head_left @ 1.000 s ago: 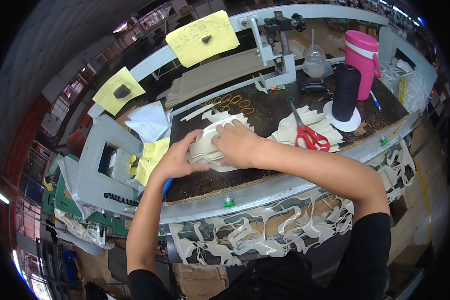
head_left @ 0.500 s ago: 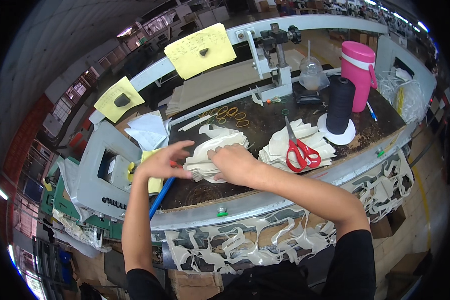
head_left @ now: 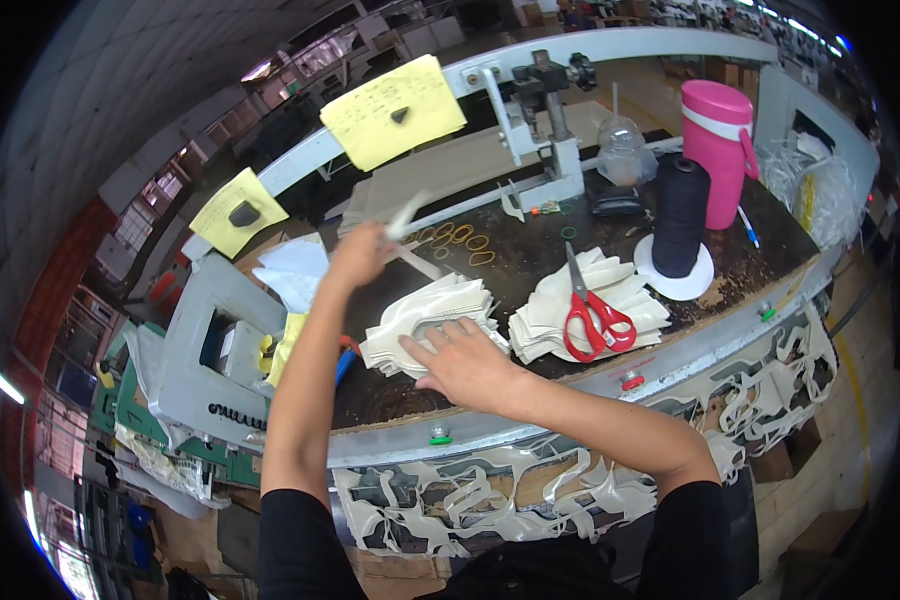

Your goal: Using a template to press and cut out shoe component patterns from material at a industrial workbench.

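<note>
My left hand (head_left: pixel 360 254) is raised over the far left part of the table, its fingers closed on a cream cut piece (head_left: pixel 406 213) that is blurred by motion. My right hand (head_left: pixel 467 366) lies with outstretched fingers on the near side of a stack of cream cut pieces (head_left: pixel 410 318). These pieces look thin and curved; I cannot tell whether they are fabric or leather. To the right is a second, fanned-out stack (head_left: pixel 540 325), with red-handled scissors (head_left: pixel 598 325) lying on top.
Rubber bands (head_left: pixel 460 235) and a cream strip (head_left: pixel 417 262) lie behind the stacks. A black thread cone (head_left: pixel 682 220), a pink jug (head_left: pixel 717 150) and a plastic cup (head_left: pixel 622 150) stand at the right. Cream offcuts (head_left: pixel 510 490) hang along the front. A blue-handled tool (head_left: pixel 345 362) lies at left.
My left hand has left the stack, moving up and away with a cream piece in it. My right hand has shifted slightly nearer and stays on the stack.
</note>
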`<state>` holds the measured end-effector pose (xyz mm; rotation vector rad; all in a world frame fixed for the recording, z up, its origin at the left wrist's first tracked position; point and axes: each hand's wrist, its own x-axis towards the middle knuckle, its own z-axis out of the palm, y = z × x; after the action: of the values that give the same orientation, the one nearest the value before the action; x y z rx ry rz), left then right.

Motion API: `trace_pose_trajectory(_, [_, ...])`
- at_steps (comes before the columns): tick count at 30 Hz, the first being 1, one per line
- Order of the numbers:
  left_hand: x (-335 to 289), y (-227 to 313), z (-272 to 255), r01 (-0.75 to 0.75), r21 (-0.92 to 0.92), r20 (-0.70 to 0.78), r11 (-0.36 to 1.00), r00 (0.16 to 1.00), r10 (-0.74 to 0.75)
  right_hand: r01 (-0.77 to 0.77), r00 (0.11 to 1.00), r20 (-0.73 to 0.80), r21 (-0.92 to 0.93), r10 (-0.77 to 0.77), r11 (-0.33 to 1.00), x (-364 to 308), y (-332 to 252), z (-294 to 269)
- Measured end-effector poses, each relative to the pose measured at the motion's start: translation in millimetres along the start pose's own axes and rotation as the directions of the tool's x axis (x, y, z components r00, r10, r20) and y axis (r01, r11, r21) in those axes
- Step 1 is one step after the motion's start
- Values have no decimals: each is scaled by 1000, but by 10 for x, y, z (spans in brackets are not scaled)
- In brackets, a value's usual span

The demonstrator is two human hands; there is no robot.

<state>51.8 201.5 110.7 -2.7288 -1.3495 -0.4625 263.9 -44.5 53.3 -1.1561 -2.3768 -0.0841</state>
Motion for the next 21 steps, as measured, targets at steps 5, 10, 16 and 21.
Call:
trace_pose_trajectory(5, [17,587,-664,-9,-154,76,988,997,21,-37,984,-159,275,84,961,19,187,-532])
trace_pose_trajectory(10, [-467,1324,-1172,-107,-482,101,870,979,176,-59,751,-622,271,221,961,279,360,-1141])
trace_pose_trajectory(16, [-721,1655,-1467,-88,-574,151,814,966,211,71,920,-389,290,50,954,422,510,-1327])
trace_pose_trajectory(21, [-802,1432,-1283,277,-802,292,529,955,-58,-155,977,-10,656,214,739,378,494,-1336])
